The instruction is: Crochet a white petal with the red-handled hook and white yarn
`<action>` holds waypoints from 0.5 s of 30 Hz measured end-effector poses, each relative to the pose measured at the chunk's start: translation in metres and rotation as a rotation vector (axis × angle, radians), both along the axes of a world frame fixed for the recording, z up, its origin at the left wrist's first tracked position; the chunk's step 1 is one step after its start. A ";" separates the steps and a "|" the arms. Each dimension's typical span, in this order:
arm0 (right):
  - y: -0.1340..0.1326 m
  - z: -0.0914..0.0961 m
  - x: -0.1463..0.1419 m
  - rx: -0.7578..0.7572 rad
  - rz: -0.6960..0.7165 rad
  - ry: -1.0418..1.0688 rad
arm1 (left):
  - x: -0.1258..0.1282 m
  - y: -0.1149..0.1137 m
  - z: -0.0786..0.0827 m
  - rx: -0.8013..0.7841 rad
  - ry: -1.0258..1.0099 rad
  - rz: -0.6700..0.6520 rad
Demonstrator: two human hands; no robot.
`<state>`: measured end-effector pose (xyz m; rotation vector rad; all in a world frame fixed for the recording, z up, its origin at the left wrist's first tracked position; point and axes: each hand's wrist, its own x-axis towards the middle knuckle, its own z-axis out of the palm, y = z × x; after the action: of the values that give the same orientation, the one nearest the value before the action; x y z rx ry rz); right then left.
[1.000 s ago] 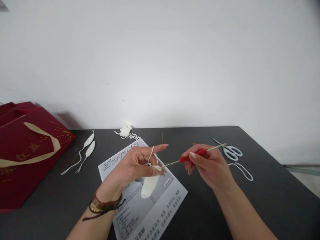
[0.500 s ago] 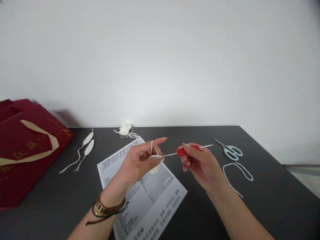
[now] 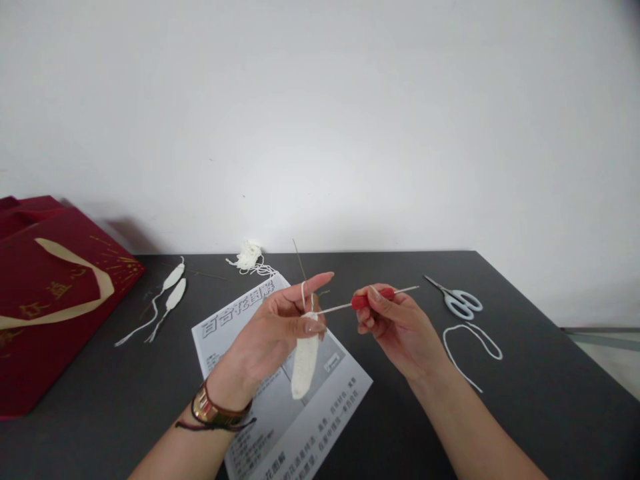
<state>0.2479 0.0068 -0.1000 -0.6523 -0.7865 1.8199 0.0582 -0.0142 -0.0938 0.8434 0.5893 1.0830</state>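
Observation:
My left hand (image 3: 277, 333) pinches the top of a narrow white crocheted piece (image 3: 305, 360) that hangs down over a printed sheet (image 3: 280, 383). White yarn loops over its raised forefinger. My right hand (image 3: 395, 323) grips a crochet hook with a red handle (image 3: 373, 298). The hook's metal tip reaches left into the top of the white piece. A thin dark wire sticks up behind my left forefinger.
On the dark table (image 3: 525, 400) lie pale blue scissors (image 3: 457, 300) and a loop of white yarn (image 3: 473, 343) at the right. Two finished white pieces (image 3: 170, 290) and a yarn tangle (image 3: 249, 257) lie at the back. A red gift bag (image 3: 45, 293) is at the left.
The white piece, bunched up behind my left fingers half a second ago, hangs down straight again. My right hand has shifted slightly left with the hook.

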 end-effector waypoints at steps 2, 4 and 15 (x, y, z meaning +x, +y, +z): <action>0.001 0.000 0.001 0.016 0.016 0.004 | 0.000 0.000 0.000 -0.018 -0.030 -0.024; 0.001 0.000 0.002 0.034 0.029 0.005 | 0.000 0.000 0.000 -0.035 -0.054 -0.045; 0.004 -0.001 0.009 0.329 0.095 0.002 | 0.001 -0.004 0.003 -0.122 -0.211 -0.247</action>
<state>0.2573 0.0107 -0.1011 -0.4046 -1.1018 1.7218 0.0593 -0.0185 -0.0906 0.6666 0.3597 0.8878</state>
